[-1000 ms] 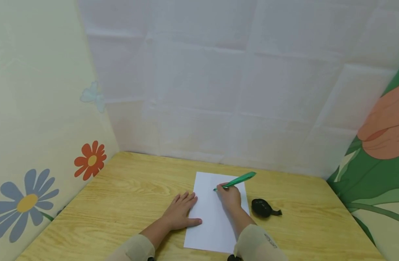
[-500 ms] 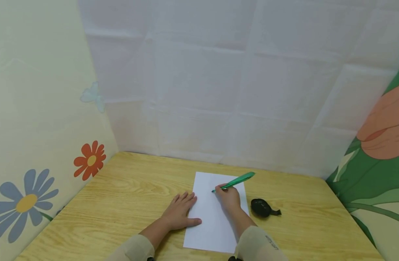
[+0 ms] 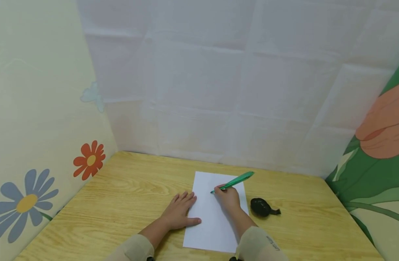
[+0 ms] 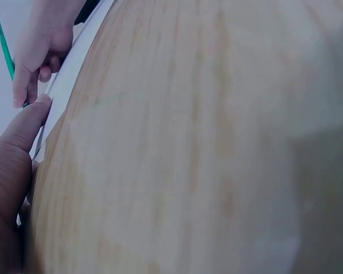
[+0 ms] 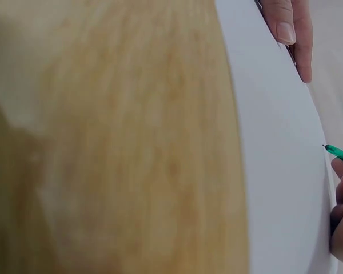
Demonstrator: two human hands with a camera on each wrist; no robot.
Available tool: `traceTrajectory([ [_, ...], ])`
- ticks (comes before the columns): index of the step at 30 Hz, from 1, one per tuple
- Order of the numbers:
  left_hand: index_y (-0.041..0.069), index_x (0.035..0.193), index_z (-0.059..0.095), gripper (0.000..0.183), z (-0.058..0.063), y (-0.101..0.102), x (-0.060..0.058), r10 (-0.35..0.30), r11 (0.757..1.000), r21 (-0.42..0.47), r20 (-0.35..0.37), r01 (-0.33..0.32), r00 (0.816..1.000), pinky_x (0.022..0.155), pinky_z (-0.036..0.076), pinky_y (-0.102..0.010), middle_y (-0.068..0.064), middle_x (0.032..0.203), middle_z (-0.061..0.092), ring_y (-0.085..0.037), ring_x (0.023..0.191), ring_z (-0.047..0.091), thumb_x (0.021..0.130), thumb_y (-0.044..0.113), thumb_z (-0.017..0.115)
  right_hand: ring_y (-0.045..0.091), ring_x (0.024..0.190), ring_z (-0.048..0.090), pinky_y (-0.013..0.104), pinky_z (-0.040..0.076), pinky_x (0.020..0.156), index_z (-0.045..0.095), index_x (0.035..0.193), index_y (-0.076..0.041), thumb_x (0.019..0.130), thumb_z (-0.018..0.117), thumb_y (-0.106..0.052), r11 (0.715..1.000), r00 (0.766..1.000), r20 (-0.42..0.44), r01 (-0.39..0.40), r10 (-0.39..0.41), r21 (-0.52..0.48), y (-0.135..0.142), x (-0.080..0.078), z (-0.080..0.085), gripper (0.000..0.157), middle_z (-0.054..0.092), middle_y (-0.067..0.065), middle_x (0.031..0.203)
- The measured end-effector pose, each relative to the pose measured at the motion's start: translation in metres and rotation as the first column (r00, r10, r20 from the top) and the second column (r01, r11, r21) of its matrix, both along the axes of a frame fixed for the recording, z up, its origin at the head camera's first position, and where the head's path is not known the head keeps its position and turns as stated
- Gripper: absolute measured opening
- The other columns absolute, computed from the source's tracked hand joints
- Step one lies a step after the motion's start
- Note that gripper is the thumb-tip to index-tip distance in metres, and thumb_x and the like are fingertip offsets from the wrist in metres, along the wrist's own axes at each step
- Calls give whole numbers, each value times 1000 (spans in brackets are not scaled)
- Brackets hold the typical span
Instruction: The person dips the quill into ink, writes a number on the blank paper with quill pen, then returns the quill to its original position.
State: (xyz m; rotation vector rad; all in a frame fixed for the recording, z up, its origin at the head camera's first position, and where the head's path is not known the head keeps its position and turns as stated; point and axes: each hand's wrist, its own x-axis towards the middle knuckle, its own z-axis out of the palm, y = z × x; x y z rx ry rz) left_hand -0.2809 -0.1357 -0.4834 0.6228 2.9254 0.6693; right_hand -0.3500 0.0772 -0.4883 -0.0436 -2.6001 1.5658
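Green pen (image 3: 240, 178) pinched in the fingers of the right hand (image 3: 230, 199); its long axis slanted, tail up toward the far right, tip down-left over the white sheet (image 3: 215, 230); tip contact cannot be told; the right hand is the nearer to the pen; left hand (image 3: 179, 214) laid flat, fingers extended, thumb over the sheet's left edge; dark pouch-like object (image 3: 260, 207) seen just right of the sheet, on the wooden table (image 3: 127, 192).

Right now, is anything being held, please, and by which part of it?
The right grip pinches a green pen low down, near its tip. The left grip holds nothing, resting partly on the paper.
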Motion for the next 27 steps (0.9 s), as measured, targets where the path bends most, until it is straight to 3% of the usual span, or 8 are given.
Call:
traceTrajectory([
  [15, 4, 149, 39, 91, -1, 0, -2, 0, 1000, -5, -5, 0, 1000, 121, 13, -59, -12, 159, 34, -38, 150, 22, 84, 63, 63, 22, 89, 69, 41, 56, 85, 75, 91, -3, 87, 71, -24, 999, 1000, -7, -30, 31, 21, -1, 6, 2, 21, 75, 12, 93],
  [27, 4, 149, 39, 91, -1, 0, -2, -6, 1000, -5, 3, 6, 1000, 121, 13, -59, -13, 159, 34, -38, 150, 22, 85, 63, 62, 20, 91, 68, 40, 56, 85, 74, 93, -4, 88, 70, -25, 999, 998, 39, -49, 48, 21, 0, 10, 4, 21, 75, 10, 96],
])
